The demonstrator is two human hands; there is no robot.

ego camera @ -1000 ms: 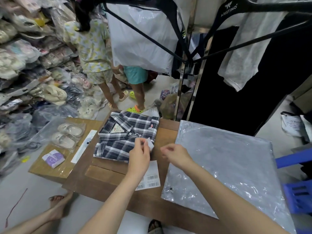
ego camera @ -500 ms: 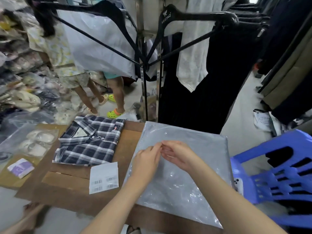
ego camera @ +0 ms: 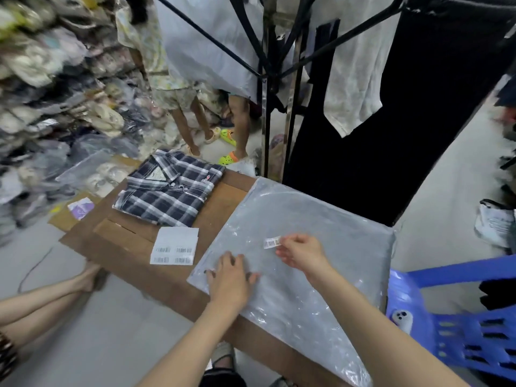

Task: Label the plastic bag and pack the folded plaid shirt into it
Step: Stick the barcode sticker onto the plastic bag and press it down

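A grey plastic bag (ego camera: 321, 219) lies flat on the right part of the brown table (ego camera: 131, 247). A small white barcode label (ego camera: 272, 243) lies on the bag's middle, with the fingertips of my right hand (ego camera: 301, 254) on its right end. My left hand (ego camera: 230, 277) rests flat, fingers spread, on the bag's near left corner. The folded dark plaid shirt (ego camera: 170, 191) lies at the table's far left, apart from the bag. A white sheet of barcode labels (ego camera: 174, 250) lies between the shirt and the bag.
A blue plastic chair (ego camera: 460, 325) with a phone (ego camera: 402, 319) on it stands at right. A clothes rack (ego camera: 268, 88) with hanging garments stands behind the table. Bagged shoes (ego camera: 42, 88) pile at left. Two people's legs (ego camera: 212, 127) stand beyond the shirt. Someone's legs (ego camera: 47, 294) lie at lower left.
My hands moved from the label sheet by the shirt over to the bag. The label now sits on the bag under my right fingers, and my left hand has dropped flat onto the bag's corner.
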